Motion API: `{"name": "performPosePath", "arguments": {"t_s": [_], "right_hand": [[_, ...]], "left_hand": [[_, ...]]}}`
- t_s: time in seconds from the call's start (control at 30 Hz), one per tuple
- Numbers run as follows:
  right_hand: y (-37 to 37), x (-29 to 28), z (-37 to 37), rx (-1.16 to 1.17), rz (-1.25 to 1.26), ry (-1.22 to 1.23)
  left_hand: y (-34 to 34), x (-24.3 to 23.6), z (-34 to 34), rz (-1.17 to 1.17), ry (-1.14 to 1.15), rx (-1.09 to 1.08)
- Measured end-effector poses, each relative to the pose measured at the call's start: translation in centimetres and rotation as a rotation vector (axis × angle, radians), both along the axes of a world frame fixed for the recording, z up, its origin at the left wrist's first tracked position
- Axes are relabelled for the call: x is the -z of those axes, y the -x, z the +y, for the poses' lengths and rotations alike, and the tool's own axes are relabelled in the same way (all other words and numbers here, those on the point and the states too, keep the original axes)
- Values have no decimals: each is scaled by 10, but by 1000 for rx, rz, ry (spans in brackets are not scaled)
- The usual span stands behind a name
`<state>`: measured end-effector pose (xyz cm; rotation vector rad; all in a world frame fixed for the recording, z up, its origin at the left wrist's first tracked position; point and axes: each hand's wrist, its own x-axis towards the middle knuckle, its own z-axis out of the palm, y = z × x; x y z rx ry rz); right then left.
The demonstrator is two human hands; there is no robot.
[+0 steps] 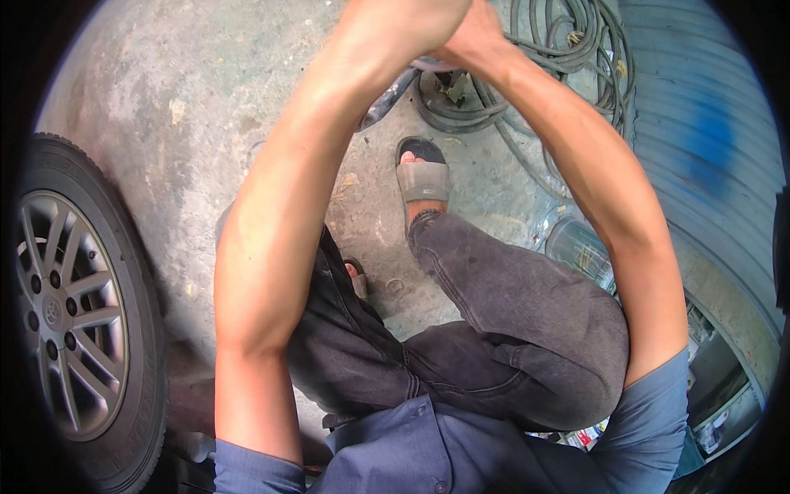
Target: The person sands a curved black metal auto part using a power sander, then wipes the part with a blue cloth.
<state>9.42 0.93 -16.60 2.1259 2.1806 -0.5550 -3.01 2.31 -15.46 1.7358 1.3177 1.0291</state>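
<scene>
Both arms reach up to the top edge. My left hand [424, 20] overlaps my right hand [477, 33]; the fingers of both are hidden or cut off by the frame, so I cannot tell what they grip. Just below them lies a dark, glossy object [383, 103] that I cannot make out, partly behind my left forearm. Coiled grey-black hoses [559, 25] lie on the floor beside my right hand.
I squat on stained concrete [181, 74] in sandals [424, 181]. A tyred alloy wheel [70, 305] stands at the left. At the right are a blue corrugated metal sheet [699, 107], a clear container [576, 247] and a metal bin or shelf [724, 395] holding small items.
</scene>
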Motion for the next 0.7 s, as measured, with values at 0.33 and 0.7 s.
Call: {"name": "performPosePath", "arguments": {"t_s": [0.33,0.7], "right_hand": [[-12,17,-2,-218,-14,-197],[1,22,-11,-144,-20,2]], "left_hand": [[-3,-23,1,-24,46,93],[10,-49,1,36,234,203]]}}
